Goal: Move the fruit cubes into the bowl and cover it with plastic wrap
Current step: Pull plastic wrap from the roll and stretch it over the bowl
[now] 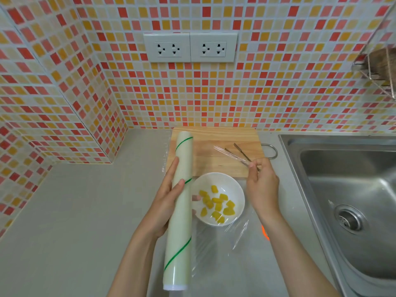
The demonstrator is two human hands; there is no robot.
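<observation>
Left hand (165,202) grips plastic wrap roll (179,213) | right hand (260,185) pinches film edge (230,154) over bowl (240,202) | film likely thin, clingy; hold corners

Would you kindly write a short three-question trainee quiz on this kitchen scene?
1. True or false: the fruit cubes are already in the bowl.
2. Which hand grips the wrap roll? A) left B) right
3. Fill in: the tongs lie on the ____.

Key: 1 true. 2 A, the left hand; the right hand pinches the film. 3 cutting board.
</observation>
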